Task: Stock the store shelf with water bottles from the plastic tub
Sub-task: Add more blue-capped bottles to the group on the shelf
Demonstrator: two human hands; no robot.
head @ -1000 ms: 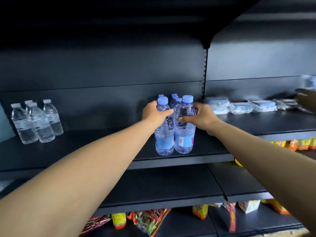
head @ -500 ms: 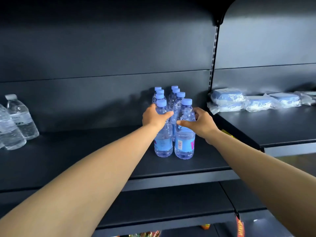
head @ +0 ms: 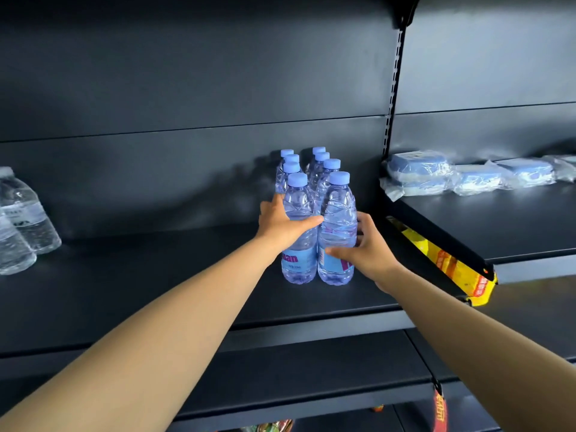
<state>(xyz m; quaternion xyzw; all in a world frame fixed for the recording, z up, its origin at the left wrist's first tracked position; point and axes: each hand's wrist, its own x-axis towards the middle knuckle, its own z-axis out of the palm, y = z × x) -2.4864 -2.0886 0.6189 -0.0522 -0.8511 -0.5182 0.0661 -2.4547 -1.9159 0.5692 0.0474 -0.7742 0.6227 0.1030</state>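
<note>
front left bottle (head: pixel 298 232): upright on dark shelf (head: pixel 156 285), blue cap, blue label partly readable, left part of the print covered by hand.
front right bottle (head: pixel 338 229): upright, touching front left bottle, label half hidden behind thumb.
bottle rows (head: pixel 314 169): two rows running back toward rear panel, four caps each side; rear ones mostly hidden behind front pair, only caps and shoulders showing.
left hand (head: pixel 280 221): wrapped round upper body of front left bottle, thumb laid across its front toward right bottle, other fingers hidden behind bottle.
right hand (head: pixel 369 247): grasping front right bottle low down, thumb across label, fingertips curled round far side, partly seen through the plastic.
placement: group near right end of shelf, set back from front edge, just left of slotted upright (head: pixel 393 88).
clear bottles (head: pixel 21 219): far left of same shelf, white caps, well apart from blue group; cut off by frame edge, count unclear.
wrapped packs (head: pixel 461 176): blue items in clear film on neighbouring shelf to right, contents hard to make out, row cut off at frame edge.
yellow packet (head: pixel 448 260): under neighbouring shelf, mostly hidden by shelf edge.
lower shelves: snack packaging at bottom edge, cropped and unreadable.
</note>
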